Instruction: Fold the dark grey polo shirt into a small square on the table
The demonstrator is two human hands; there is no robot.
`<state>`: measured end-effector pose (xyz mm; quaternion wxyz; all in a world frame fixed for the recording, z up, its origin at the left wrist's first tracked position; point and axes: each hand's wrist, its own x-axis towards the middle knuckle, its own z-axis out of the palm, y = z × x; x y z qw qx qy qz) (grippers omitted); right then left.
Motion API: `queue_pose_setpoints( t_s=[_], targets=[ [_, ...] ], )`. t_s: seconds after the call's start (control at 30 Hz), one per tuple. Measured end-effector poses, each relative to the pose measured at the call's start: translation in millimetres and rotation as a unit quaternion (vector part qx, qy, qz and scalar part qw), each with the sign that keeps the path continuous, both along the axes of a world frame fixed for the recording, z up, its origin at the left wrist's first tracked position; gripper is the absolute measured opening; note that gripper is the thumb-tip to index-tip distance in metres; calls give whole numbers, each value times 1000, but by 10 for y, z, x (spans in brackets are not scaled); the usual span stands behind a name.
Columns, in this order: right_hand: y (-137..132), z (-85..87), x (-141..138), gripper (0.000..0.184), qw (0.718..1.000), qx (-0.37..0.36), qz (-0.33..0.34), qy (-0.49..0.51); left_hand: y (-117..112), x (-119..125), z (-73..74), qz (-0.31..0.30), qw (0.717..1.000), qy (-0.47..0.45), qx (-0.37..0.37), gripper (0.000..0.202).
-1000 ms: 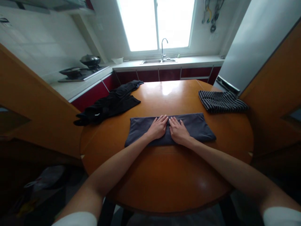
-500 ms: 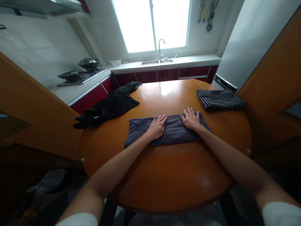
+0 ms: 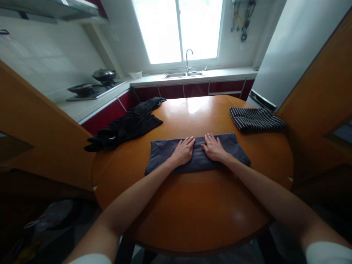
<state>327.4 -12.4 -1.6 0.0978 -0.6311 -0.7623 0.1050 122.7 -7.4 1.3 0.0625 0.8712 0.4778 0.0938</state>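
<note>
A dark grey cloth (image 3: 162, 156), folded into a long strip, lies across the middle of the round orange wooden table (image 3: 192, 212). My left hand (image 3: 183, 150) rests flat on the strip's centre, fingers stretched out. My right hand (image 3: 213, 147) lies flat on the cloth just to the right of it, fingers spread, a small gap between the two hands. Neither hand grips anything.
A crumpled black garment (image 3: 126, 124) lies at the table's far left. A folded striped cloth (image 3: 254, 119) sits at the far right. Behind are a counter with a sink and tap (image 3: 187, 60), a stove with pans (image 3: 93, 84), and a fridge (image 3: 286, 55).
My right hand slid out along the cloth to its right end, then came back toward the centre beside my left hand. The left hand has stayed put.
</note>
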Motion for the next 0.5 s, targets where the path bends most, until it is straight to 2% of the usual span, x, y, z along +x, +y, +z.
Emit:
queue_pose_setpoints(
  t_s=[0.07, 0.17, 0.33, 0.4, 0.5],
  targets=[
    [80, -29, 85, 70, 1000, -12, -10, -4, 4, 2, -3, 2, 1000, -1, -1, 55],
    [279, -46, 417, 68, 998, -3, -64, 7, 5, 5, 3, 2, 1000, -3, -7, 55],
    [486, 52, 934, 58, 989, 23, -126, 69, -1, -5, 14, 1, 1000, -2, -8, 54],
    [485, 110, 978, 55, 988, 43, -127, 73, -4, -10, 14, 2, 1000, -3, -7, 54],
    [411, 145, 825, 54, 988, 74, -109, 79, -11, -3, 14, 3, 1000, -5, -8, 54]
  ],
)
